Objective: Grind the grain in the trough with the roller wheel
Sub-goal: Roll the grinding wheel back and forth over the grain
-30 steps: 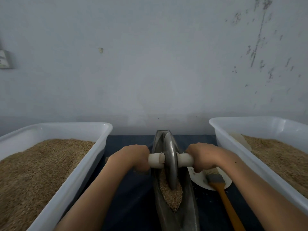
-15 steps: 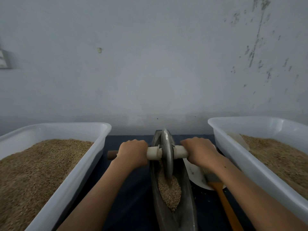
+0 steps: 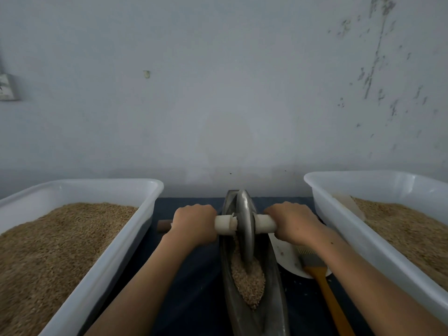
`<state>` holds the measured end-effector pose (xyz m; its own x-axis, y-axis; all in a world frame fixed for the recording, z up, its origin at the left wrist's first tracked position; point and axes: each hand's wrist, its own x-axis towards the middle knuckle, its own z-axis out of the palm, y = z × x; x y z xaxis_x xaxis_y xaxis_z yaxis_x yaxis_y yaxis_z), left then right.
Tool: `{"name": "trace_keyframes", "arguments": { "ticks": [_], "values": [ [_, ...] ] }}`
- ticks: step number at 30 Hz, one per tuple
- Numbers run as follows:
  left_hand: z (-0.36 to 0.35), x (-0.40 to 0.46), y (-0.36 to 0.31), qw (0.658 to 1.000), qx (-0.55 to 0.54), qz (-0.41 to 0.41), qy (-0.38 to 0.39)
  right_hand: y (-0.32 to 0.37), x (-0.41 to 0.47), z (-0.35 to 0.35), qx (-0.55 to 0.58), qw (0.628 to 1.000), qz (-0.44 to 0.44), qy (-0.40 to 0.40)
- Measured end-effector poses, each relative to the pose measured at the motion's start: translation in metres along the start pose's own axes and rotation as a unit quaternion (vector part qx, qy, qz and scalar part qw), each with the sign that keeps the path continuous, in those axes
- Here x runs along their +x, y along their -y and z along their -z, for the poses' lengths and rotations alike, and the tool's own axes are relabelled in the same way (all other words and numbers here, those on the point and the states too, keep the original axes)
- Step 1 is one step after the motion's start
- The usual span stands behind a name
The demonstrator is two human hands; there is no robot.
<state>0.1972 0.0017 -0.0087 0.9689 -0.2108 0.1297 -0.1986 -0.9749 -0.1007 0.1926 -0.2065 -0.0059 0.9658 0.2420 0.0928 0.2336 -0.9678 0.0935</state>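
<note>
two hands are working the roller wheel along the grain-filled trough

the left hand (image 3: 195, 224) and right hand (image 3: 294, 223) are each wrapping curled fingers tight around the axle (image 3: 224, 224), one on either side so the roller wheel (image 3: 245, 229) is staying upright and pressing evenly; the wheel is sitting toward the far end of the trough (image 3: 274, 287) on the table (image 3: 194, 287), with the grain (image 3: 247, 280) lying heaped behind it, nearer the person, probably for the return pass.

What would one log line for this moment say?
left hand: holds axle | right hand: holds axle | roller wheel: upright in trough | grain: under wheel
</note>
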Motion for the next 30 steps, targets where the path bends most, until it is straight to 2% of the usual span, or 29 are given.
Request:
{"name": "trace_keyframes", "arguments": {
  "ticks": [3, 6, 12, 16, 19, 24, 26, 28, 30],
  "values": [
    [-0.005, 0.000, -0.001, 0.998, 0.002, 0.012, -0.062, 0.004, 0.000, -0.006, -0.003, 0.996, -0.016, -0.087],
    [-0.005, -0.001, 0.000, 0.998, -0.001, 0.015, -0.060, 0.006, 0.000, -0.004, -0.010, 0.996, -0.014, -0.091],
    [0.002, 0.000, 0.004, 0.997, -0.010, -0.005, 0.074, 0.000, -0.003, 0.011, -0.007, 0.994, 0.011, 0.105],
    [0.004, 0.001, 0.005, 0.991, -0.030, -0.012, 0.131, -0.003, -0.003, 0.014, 0.011, 0.987, 0.012, 0.159],
    [0.003, 0.001, 0.005, 0.996, -0.021, -0.002, 0.090, -0.003, -0.001, 0.010, 0.004, 0.993, 0.005, 0.121],
    [-0.004, 0.000, 0.001, 0.998, -0.001, 0.015, -0.057, -0.001, 0.002, -0.005, -0.003, 0.998, -0.005, -0.069],
    [-0.006, 0.000, 0.000, 0.996, -0.005, 0.019, -0.085, 0.001, 0.002, -0.008, -0.001, 0.994, -0.006, -0.113],
    [-0.006, 0.000, 0.001, 0.997, -0.004, 0.017, -0.075, 0.001, 0.002, -0.007, -0.005, 0.994, -0.005, -0.113],
    [-0.003, 0.001, 0.003, 1.000, -0.004, 0.009, -0.027, -0.001, 0.003, -0.003, -0.016, 0.998, -0.001, -0.063]
  ]
}}
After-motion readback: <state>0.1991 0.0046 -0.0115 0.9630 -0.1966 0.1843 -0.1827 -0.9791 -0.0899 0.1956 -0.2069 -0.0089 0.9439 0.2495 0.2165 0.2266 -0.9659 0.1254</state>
